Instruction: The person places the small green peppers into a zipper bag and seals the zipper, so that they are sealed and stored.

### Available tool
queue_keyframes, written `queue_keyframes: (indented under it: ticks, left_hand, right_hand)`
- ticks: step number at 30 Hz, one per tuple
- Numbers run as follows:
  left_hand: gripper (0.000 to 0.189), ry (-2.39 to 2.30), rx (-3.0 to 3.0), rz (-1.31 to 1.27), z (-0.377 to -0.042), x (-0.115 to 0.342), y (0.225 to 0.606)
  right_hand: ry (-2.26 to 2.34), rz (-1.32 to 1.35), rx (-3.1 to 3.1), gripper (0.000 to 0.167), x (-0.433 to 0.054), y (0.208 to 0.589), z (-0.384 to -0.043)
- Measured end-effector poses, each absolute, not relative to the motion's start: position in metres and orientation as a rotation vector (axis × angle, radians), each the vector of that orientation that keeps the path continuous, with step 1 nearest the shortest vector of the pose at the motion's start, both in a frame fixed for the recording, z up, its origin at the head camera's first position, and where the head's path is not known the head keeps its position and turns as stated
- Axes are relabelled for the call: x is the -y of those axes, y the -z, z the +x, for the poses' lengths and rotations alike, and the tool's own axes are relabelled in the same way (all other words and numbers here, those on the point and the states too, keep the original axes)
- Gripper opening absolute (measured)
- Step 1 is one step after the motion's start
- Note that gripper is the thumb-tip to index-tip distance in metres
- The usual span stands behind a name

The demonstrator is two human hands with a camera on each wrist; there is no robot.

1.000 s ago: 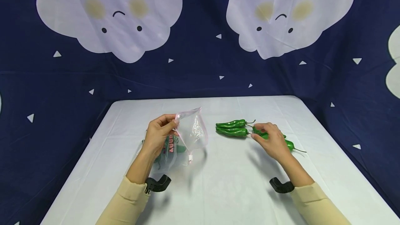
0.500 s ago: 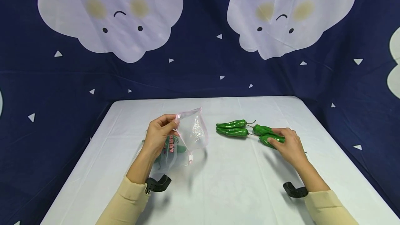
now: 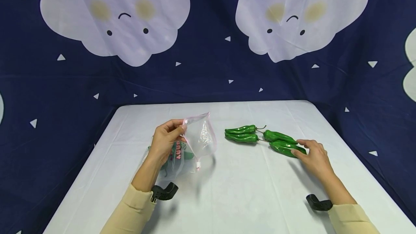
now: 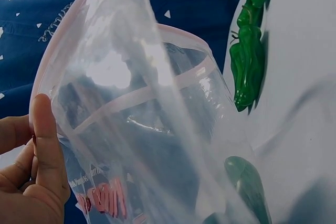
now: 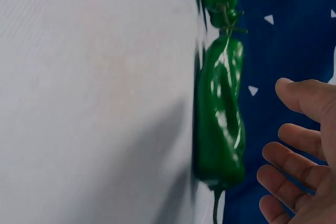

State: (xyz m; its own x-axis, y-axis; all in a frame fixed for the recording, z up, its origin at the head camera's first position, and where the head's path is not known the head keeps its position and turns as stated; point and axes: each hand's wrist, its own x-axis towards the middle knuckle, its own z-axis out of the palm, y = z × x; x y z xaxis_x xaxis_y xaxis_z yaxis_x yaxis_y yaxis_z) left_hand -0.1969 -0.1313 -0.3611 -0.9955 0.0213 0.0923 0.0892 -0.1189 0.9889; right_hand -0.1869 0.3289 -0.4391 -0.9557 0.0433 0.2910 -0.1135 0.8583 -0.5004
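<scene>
My left hand (image 3: pixel 164 142) pinches the pink-edged rim of a clear zip bag (image 3: pixel 203 136), whose mouth gapes in the left wrist view. Inside the bag, low down, green peppers (image 4: pixel 244 184) show through the plastic. To the right, two long green peppers (image 3: pixel 241 138) lie side by side on the table. Beyond them lies a second pair, with an upper pepper (image 3: pixel 277 136) and a lower pepper (image 3: pixel 286 148). My right hand (image 3: pixel 315 156) is at that pair's right end, its fingers loosely spread and holding nothing; in the right wrist view a gap separates it from the nearest pepper.
A white cloth covers the table (image 3: pixel 237 190). Behind it hangs a dark blue curtain (image 3: pixel 208 82) printed with clouds and small triangles. Black wrist cameras (image 3: pixel 320 203) sit at both cuffs.
My right hand has slid rightward along the right pair of peppers, from their left end to past their right end, uncovering them. The left hand and the bag stay in place.
</scene>
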Motion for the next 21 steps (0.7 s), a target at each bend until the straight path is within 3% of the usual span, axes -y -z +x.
queue_keyframes:
  ticks: [21]
  left_hand:
    - [0.028,2.300,2.060,-0.128,-0.197,0.129,0.362]
  right_hand:
    - [-0.763,0.034,2.860,0.048,-0.353,0.457,-0.190]
